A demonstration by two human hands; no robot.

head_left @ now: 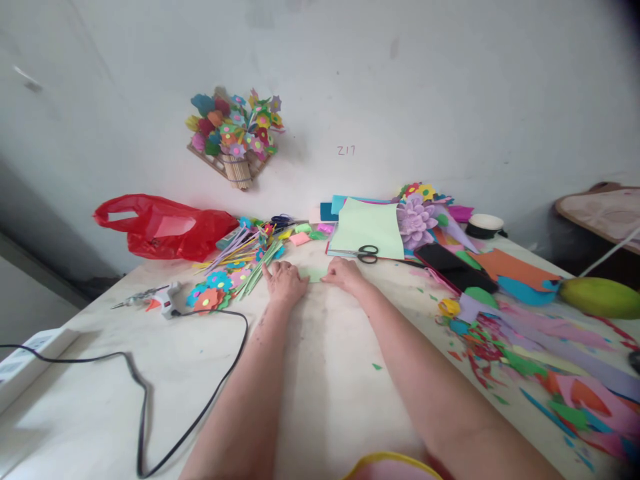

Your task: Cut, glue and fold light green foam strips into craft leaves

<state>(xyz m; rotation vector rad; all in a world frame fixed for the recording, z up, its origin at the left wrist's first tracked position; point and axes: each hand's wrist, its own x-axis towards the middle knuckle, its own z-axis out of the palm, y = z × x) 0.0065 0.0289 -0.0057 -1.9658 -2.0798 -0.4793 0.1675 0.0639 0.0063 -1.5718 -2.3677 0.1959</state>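
Note:
A small pale green paper piece (pixel 314 274) lies on the table between my two hands. My left hand (pixel 285 283) rests over its left end, fingers spread and lying flat. At the right end, my right hand (pixel 344 275) has its fingers curled together in a pinch on the paper's edge. Just left of my left hand are thin rolled green paper sticks (pixel 259 270). Black-handled scissors (pixel 367 253) lie beyond my right hand, on a larger light green sheet (pixel 367 227).
A glue gun (pixel 169 300) with a looping black cord lies at left, near flower cutouts (pixel 213 293). A red plastic bag (pixel 170 230) sits behind. On the right are a phone (pixel 453 267) and colourful scraps (pixel 500 353). A flower basket (pixel 236 167) hangs on the wall.

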